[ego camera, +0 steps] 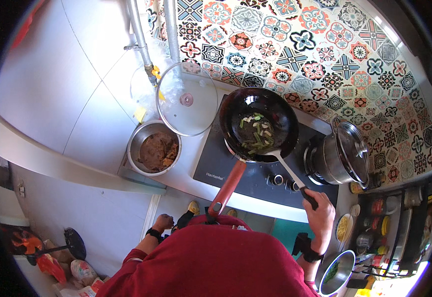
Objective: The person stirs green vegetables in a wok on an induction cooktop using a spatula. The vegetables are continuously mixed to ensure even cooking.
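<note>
My right hand (320, 213) grips the dark handle of a metal spatula (288, 167). The spatula's blade reaches into a dark wok (284, 107) over the left burner, beside chopped green vegetable pieces and pale slices that look like garlic (258, 135). Pointing toward me, the wok's reddish-brown handle (228, 187) ends close to my body, with no hand on it. My left hand (163, 222) hangs low by my left side, its fingers curled and nothing visible in them.
A glass lid (201, 107) leans behind a metal pot of brown food (156, 152). A lidded steel pot (329, 159) occupies the right side of the black gas stove (209, 163). At right are a bowl of greens (344, 260), a yellowish dish (344, 227) and a crowded rack (394, 226).
</note>
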A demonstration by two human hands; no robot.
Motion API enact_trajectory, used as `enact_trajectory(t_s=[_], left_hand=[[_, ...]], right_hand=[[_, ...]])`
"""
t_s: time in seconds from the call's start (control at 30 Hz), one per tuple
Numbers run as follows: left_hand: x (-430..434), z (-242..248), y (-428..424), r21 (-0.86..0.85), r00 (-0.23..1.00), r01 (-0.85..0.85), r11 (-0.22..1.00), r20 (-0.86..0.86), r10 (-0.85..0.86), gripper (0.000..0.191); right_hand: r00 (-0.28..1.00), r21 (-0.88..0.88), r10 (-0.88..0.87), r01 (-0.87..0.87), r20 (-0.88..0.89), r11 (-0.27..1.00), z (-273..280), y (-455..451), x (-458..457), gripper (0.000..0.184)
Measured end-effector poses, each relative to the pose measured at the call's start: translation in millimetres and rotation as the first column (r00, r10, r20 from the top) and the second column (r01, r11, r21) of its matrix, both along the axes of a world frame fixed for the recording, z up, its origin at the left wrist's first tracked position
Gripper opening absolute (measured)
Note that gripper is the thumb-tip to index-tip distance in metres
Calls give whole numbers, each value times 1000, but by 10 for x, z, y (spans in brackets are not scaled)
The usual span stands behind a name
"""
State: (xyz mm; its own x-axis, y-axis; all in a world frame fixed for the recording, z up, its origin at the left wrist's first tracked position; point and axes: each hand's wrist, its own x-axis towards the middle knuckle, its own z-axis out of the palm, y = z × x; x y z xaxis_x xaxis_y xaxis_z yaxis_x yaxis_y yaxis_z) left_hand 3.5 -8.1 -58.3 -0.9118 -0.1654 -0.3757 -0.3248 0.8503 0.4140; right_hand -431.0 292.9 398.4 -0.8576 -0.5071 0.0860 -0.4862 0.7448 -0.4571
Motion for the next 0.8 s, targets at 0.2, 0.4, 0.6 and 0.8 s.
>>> enact_trajectory(t_s=[0.2,0.4,0.6,0.8], left_hand=[[10,324,29,342,912,-410,845,175,371,11],[194,150,168,-64,966,-66,996,247,80,18],[213,25,189,-63,955,-17,998,293,35,18],[35,-68,24,-38,990,-69,997,121,73,22]], right_hand=[[991,-171,21,-44,-134,984,-703,-588,-282,30],[988,-198,13,-43,-151,979,-1043,-998,-343,33],[996,-156,67,-75,-58,985,-794,-588,-130,34],[991,-47,24,-18,128,999,-184,-54,145,32]])
